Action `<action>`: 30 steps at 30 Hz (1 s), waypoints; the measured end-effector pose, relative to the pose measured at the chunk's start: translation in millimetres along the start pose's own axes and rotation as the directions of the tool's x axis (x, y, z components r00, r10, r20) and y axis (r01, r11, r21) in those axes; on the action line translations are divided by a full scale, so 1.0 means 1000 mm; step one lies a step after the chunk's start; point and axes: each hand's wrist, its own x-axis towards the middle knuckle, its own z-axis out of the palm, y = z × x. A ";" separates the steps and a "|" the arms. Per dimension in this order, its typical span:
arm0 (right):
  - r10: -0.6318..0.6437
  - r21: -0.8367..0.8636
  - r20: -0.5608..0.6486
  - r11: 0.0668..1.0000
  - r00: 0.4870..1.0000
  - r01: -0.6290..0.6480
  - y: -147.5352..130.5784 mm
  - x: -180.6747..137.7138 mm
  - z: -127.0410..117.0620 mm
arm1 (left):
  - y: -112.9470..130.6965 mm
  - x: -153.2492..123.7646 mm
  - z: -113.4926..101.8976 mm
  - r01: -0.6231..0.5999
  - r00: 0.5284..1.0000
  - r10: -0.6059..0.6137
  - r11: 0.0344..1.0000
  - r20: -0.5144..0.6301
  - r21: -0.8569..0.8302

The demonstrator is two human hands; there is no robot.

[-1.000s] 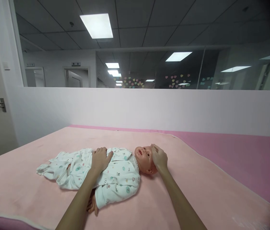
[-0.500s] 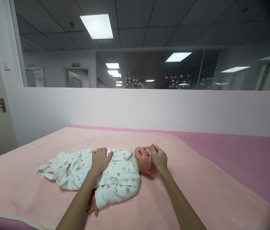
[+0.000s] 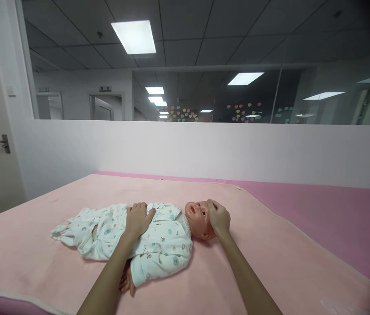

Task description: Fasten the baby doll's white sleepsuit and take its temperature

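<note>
A baby doll lies on its back on a peach-coloured mat, its head to the right and its legs to the left. It wears a white two-piece outfit with small coloured prints. My left hand rests flat on the doll's belly, fingers extended and slightly apart. At the crown and forehead of the doll's head, my right hand is cupped with bent fingers against it. Part of the head is hidden under that hand. One bare doll hand shows by my left forearm.
The peach mat spreads over a pink surface. Behind it stands a low white wall with glass above. A door with a metal handle is at the far left.
The view has shifted very slightly. Both hands stay in the same places on the doll, and the doll has not visibly moved.
</note>
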 end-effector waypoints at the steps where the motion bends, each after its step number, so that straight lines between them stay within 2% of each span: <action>1: -0.006 -0.004 0.022 1.000 1.000 0.006 -0.001 -0.001 -0.001 | 0.000 0.000 0.000 -0.001 1.000 0.001 1.000 0.000 0.001; 3: -0.013 -0.010 0.040 1.000 0.999 0.014 -0.003 -0.003 -0.002 | 0.000 0.000 0.000 -0.004 1.000 0.004 1.000 0.000 -0.003; 10: 0.024 0.024 -0.039 0.999 0.999 -0.023 -0.002 -0.003 0.000 | -0.002 0.001 0.003 -0.016 1.000 0.016 1.000 -0.024 -0.015; 15: -0.005 -0.012 0.017 1.000 1.000 0.005 0.000 -0.002 -0.001 | -0.003 0.001 0.004 -0.010 1.000 0.010 1.000 -0.014 -0.001; 17: -0.026 -0.018 -0.023 1.000 0.999 0.025 0.001 -0.002 0.000 | -0.003 0.002 0.005 -0.011 1.000 0.011 1.000 -0.005 -0.005; 19: -0.141 -0.044 -0.129 0.990 0.982 0.136 0.001 -0.003 0.001 | -0.004 0.002 0.005 -0.021 1.000 0.021 1.000 0.006 -0.015; 20: -0.237 -0.073 -0.188 0.971 0.953 0.227 0.000 -0.005 0.002 | -0.005 0.003 0.005 -0.026 1.000 0.027 0.999 0.014 -0.021; 22: -0.457 -0.150 -0.246 0.889 0.855 0.433 -0.006 -0.012 0.004 | -0.005 0.004 0.005 -0.028 0.999 0.029 0.999 0.033 -0.025; 26: -0.793 -0.160 -0.082 0.609 0.604 0.777 -0.029 -0.041 0.013 | -0.005 0.005 0.006 -0.023 0.999 0.025 0.999 0.046 -0.026; 28: -0.877 -0.114 -0.018 0.479 0.481 0.870 -0.042 -0.059 0.023 | -0.005 0.004 0.006 -0.026 0.999 0.027 0.999 0.039 -0.026; 30: -0.922 -0.066 0.083 0.374 0.378 0.925 -0.051 -0.074 0.035 | -0.005 0.004 0.006 -0.033 0.999 0.034 0.999 0.024 -0.026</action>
